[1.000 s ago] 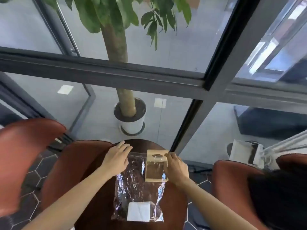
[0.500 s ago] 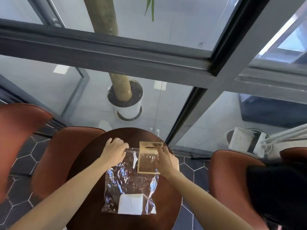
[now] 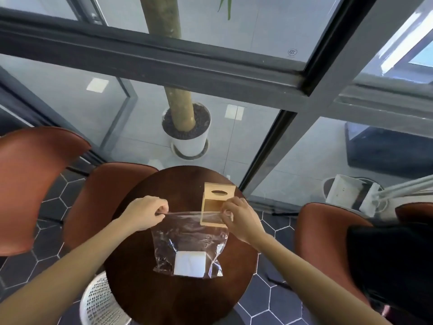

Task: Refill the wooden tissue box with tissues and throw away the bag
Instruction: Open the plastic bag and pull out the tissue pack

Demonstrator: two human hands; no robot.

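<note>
1. Round dark wooden table [image 3: 187, 299], seen from above.
2. Clear plastic bag [image 3: 187, 233] lies on the table, its top edge lifted and stretched taut between both hands.
3. Left hand [image 3: 146, 213]: fingers curled, pinching the bag's top left corner.
4. Right hand [image 3: 241, 218]: fingers curled, pinching the bag's top right corner, just in front of the wooden tissue box.
5. White stack of tissues [image 3: 190, 263] sits inside the bag, at its near bottom end.
6. Wooden tissue box [image 3: 218, 198] stands on the far right part of the table, oval slot visible on its far face, open side showing; the bag's top edge crosses in front of it.
7. White perforated basket [image 3: 98, 301] on the floor, left of the table, partly under its edge.
8. Brown chairs [image 3: 35, 184] around the table; potted tree [image 3: 187, 127] beyond the glass.
</note>
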